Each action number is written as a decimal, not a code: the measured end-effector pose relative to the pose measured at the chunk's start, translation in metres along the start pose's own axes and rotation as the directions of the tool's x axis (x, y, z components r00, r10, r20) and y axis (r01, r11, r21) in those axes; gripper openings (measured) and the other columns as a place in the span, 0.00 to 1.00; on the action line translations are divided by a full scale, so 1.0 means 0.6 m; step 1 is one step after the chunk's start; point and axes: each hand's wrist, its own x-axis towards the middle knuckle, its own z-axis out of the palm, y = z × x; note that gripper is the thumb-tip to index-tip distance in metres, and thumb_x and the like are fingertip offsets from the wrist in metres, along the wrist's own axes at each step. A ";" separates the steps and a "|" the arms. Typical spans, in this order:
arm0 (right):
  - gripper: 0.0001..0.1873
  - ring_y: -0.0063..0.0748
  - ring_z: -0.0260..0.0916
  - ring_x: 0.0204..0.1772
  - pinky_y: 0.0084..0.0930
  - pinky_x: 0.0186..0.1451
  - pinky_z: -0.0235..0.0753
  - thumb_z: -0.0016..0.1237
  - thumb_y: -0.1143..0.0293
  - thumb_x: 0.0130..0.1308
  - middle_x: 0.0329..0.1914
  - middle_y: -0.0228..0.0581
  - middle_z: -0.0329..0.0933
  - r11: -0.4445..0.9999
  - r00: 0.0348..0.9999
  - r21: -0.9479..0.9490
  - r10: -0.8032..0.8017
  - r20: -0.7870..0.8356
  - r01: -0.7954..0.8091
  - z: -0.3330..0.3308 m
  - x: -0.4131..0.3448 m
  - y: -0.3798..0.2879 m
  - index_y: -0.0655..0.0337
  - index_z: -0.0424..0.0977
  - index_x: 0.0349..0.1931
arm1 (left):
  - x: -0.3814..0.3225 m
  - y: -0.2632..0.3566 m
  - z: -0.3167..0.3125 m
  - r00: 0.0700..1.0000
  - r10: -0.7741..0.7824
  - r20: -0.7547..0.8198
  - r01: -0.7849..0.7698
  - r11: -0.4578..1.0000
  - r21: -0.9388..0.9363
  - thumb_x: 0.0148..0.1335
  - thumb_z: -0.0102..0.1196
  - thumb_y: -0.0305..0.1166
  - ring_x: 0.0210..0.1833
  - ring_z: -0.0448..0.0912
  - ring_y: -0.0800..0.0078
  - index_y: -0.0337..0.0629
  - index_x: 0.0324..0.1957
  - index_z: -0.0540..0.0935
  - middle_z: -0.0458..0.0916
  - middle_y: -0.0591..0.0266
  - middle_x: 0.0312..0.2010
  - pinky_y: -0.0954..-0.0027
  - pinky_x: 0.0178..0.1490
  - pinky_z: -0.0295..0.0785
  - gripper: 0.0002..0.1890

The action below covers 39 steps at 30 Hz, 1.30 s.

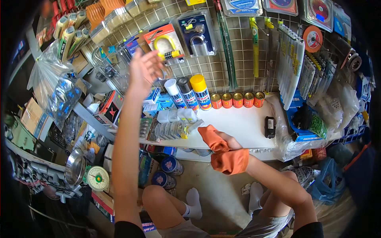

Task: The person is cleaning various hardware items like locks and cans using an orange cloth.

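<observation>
My left hand (145,70) is raised, fingers apart, in front of the wire grid, close to a carded yellow cable lock (165,46); no object shows in it. My right hand (230,141) holds a crumpled orange cloth (229,160) over the front edge of the white shelf (238,128); the cloth hides most of the fingers. Spray paint cans with white, black and yellow caps (201,92) stand upright at the back of the shelf. Beside them is a row of small orange-red tins (237,100). Small clear plastic packs (171,130) lie at the shelf's left part.
A carded padlock (198,41) and packaged discs hang on the grid. A black case (270,127) lies at the shelf's right, near a blue box (303,137) and plastic bags. A dial scale (98,178) stands lower left. Round tubs (172,166) stand under the shelf.
</observation>
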 end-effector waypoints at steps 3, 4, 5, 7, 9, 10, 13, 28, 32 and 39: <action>0.17 0.30 0.73 0.26 0.31 0.28 0.75 0.49 0.50 0.71 0.31 0.33 0.75 1.000 0.999 0.010 0.010 0.035 -0.010 -0.030 0.031 0.016 0.55 0.72 0.42 | 0.063 0.075 0.010 0.981 -0.167 0.094 0.164 0.986 0.043 0.77 0.39 0.52 0.41 0.81 0.77 0.34 0.59 0.77 0.85 0.65 0.45 0.73 0.41 0.76 0.29; 0.16 0.28 0.73 0.27 0.31 0.29 0.76 0.49 0.51 0.72 0.31 0.31 0.75 1.000 1.000 0.003 0.019 0.023 -0.019 -0.033 0.040 0.022 0.55 0.73 0.43 | 0.079 0.099 0.009 0.972 -0.211 0.104 0.197 0.972 0.129 0.77 0.41 0.50 0.39 0.81 0.79 0.35 0.59 0.77 0.85 0.66 0.44 0.75 0.40 0.77 0.27; 0.16 0.28 0.73 0.27 0.31 0.29 0.76 0.49 0.51 0.72 0.31 0.31 0.75 1.000 0.999 0.005 0.017 0.033 -0.017 -0.035 0.047 0.028 0.55 0.73 0.43 | 0.095 0.119 0.011 0.961 -0.255 0.110 0.228 0.950 0.213 0.77 0.43 0.47 0.37 0.81 0.81 0.35 0.60 0.77 0.85 0.67 0.43 0.77 0.39 0.77 0.25; 0.15 0.26 0.74 0.28 0.31 0.30 0.76 0.49 0.53 0.72 0.32 0.30 0.76 0.994 0.999 -0.100 0.042 -0.014 -0.043 -0.024 0.049 0.028 0.55 0.73 0.46 | 0.124 0.139 0.028 0.948 -0.306 0.093 0.245 0.883 0.400 0.77 0.44 0.43 0.27 0.77 0.88 0.37 0.59 0.77 0.82 0.74 0.35 0.84 0.28 0.72 0.21; 0.13 0.23 0.74 0.27 0.26 0.30 0.77 0.47 0.56 0.75 0.33 0.29 0.76 0.985 0.995 -0.144 0.086 -0.055 -0.093 -0.008 0.043 0.016 0.55 0.73 0.48 | 0.145 0.154 0.037 0.876 -0.476 0.080 0.380 0.780 0.497 0.77 0.45 0.41 0.20 0.68 0.93 0.39 0.58 0.77 0.75 0.80 0.28 0.87 0.19 0.64 0.19; 0.14 0.23 0.74 0.27 0.26 0.30 0.77 0.48 0.56 0.75 0.35 0.30 0.77 0.981 0.993 -0.157 0.103 -0.049 -0.110 -0.008 0.044 0.014 0.56 0.73 0.49 | 0.155 0.145 0.049 0.900 -0.435 -0.013 0.367 0.741 0.563 0.77 0.43 0.41 0.18 0.62 0.94 0.41 0.58 0.77 0.68 0.82 0.25 0.88 0.16 0.60 0.18; 0.17 0.24 0.76 0.29 0.27 0.31 0.78 0.49 0.56 0.74 0.37 0.31 0.78 0.979 0.995 -0.177 0.094 -0.027 -0.097 -0.012 0.048 0.012 0.57 0.73 0.53 | 0.173 0.140 0.054 0.920 -0.392 -0.014 0.296 0.670 0.681 0.78 0.41 0.42 0.19 0.62 0.93 0.41 0.57 0.78 0.69 0.82 0.25 0.86 0.19 0.63 0.19; 0.24 0.21 0.77 0.39 0.22 0.43 0.77 0.50 0.55 0.72 0.44 0.31 0.80 0.932 0.999 -0.361 -0.006 -0.051 -0.013 0.010 0.025 -0.001 0.62 0.73 0.60 | 0.171 0.052 -0.035 0.984 -0.051 -0.168 0.152 0.727 0.670 0.67 0.60 0.51 0.56 0.71 0.73 0.50 0.58 0.76 0.74 0.71 0.56 0.56 0.62 0.64 0.24; 0.25 0.21 0.77 0.39 0.23 0.41 0.77 0.49 0.54 0.73 0.44 0.32 0.80 0.916 0.996 -0.401 -0.023 -0.091 -0.015 0.014 0.021 0.000 0.63 0.71 0.61 | 0.142 0.030 -0.049 0.992 0.012 -0.122 0.060 0.818 0.572 0.70 0.57 0.50 0.61 0.71 0.72 0.50 0.56 0.76 0.75 0.71 0.57 0.56 0.66 0.62 0.20; 0.24 0.24 0.77 0.38 0.26 0.39 0.79 0.49 0.56 0.73 0.44 0.36 0.79 0.911 0.994 -0.412 -0.044 -0.103 -0.002 0.017 0.021 0.022 0.65 0.71 0.60 | 0.135 0.004 -0.038 0.990 0.140 -0.015 -0.131 0.955 0.268 0.78 0.46 0.41 0.62 0.77 0.64 0.44 0.58 0.68 0.75 0.56 0.60 0.54 0.60 0.77 0.16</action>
